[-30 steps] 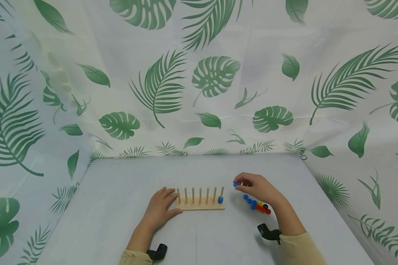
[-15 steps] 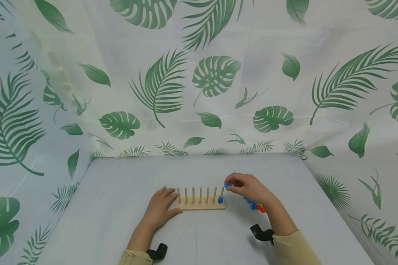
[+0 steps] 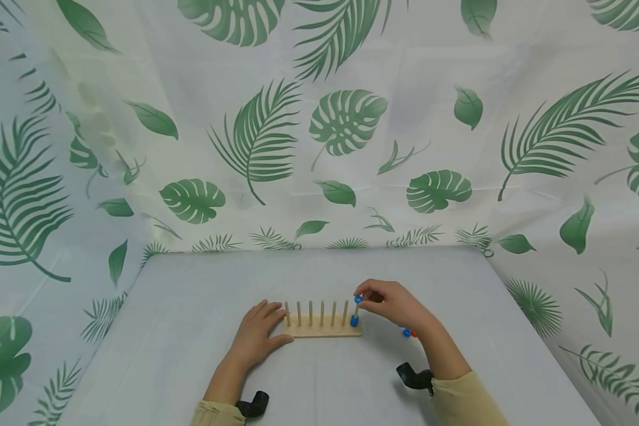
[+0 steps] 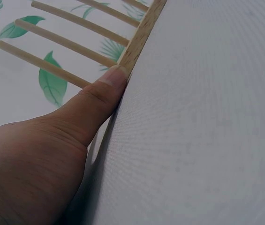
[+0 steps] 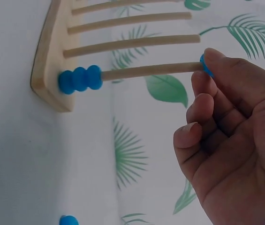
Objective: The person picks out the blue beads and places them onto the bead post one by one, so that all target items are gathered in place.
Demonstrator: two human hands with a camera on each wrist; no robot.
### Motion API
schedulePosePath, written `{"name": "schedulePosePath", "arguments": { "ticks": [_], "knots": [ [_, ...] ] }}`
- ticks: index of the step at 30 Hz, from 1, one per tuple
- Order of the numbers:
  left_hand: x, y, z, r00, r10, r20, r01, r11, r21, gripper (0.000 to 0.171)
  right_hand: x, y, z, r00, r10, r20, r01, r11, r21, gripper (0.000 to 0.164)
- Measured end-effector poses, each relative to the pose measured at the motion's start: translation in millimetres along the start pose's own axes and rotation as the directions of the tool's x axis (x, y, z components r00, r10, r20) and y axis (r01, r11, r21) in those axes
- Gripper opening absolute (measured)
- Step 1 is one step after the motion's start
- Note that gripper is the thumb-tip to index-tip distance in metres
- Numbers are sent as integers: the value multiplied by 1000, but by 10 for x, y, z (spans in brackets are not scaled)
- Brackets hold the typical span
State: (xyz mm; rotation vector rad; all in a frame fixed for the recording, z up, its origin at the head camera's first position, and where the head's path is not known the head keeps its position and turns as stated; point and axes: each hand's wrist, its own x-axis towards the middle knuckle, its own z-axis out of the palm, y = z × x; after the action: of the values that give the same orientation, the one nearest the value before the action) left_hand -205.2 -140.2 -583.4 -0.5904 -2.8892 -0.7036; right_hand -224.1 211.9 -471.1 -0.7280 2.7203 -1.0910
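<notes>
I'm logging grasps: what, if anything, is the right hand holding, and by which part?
The right hand pinches one small, round blue bead by its outer edge, between thumb and fingertip, at a thin, pale wooden peg's tip.

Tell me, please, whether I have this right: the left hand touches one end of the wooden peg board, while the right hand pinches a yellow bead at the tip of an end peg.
The colour is wrong: the bead that the right hand pinches is blue, as the right wrist view shows. The rest is right.
</notes>
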Motion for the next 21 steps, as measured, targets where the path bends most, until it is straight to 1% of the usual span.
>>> {"name": "schedulePosePath", "arguments": {
  "ticks": [6, 13, 16, 21],
  "knots": [
    [0, 1, -1, 1000, 7, -2, -7, 1000, 0, 65, -4, 30, 44, 1000, -16, -20, 16, 1000, 3, 18],
    [0, -2, -3, 1000, 8, -3, -8, 1000, 3, 65, -23, 71, 124, 999, 14, -38, -13, 999, 44, 20],
    [1, -3, -1, 1000, 8, -3, -8, 1000, 9, 65, -29, 90, 162, 999, 12, -53, -9, 998, 54, 22],
    [1, -4, 0, 1000, 10, -2, -10, 1000, 9, 65, -38, 136, 224, 994, -32, -101, 35, 999, 29, 21]
  ]
}}
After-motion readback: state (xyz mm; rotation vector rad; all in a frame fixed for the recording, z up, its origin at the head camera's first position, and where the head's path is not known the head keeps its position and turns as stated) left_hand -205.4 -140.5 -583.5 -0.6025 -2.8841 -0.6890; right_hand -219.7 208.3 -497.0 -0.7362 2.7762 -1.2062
